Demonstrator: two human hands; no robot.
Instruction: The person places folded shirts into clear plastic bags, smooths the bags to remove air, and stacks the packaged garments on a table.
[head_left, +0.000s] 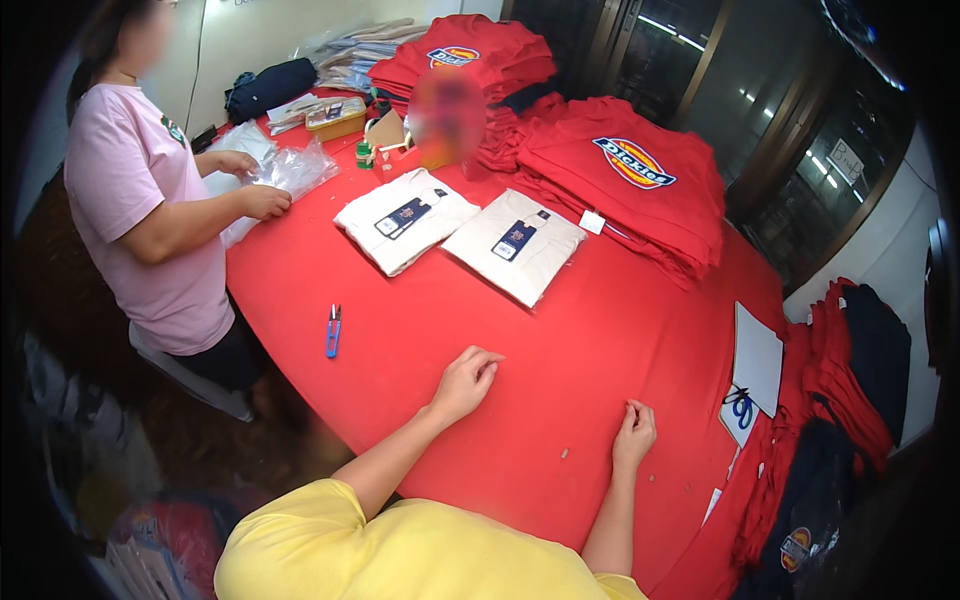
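My left hand (467, 383) rests on the red tabletop with its fingers loosely bent, a little apart, and nothing in them. Farther right, my right hand (634, 434) lies on the cloth with its fingers curled in; I see nothing in it. Ahead lie two folded cream garments, one on the left (405, 220) and one on the right (515, 245), each with a dark tag and seemingly in clear plastic. Blue thread snips (333, 332) lie to the left of my left hand, apart from it.
At the left a person in a pink shirt (150, 220) handles a clear plastic bag (290, 172). Stacked red garments (640, 190) stand at the back. A white board (757, 358) and dark blue scissors (740, 405) lie at the right, beside more folded clothes (845, 370).
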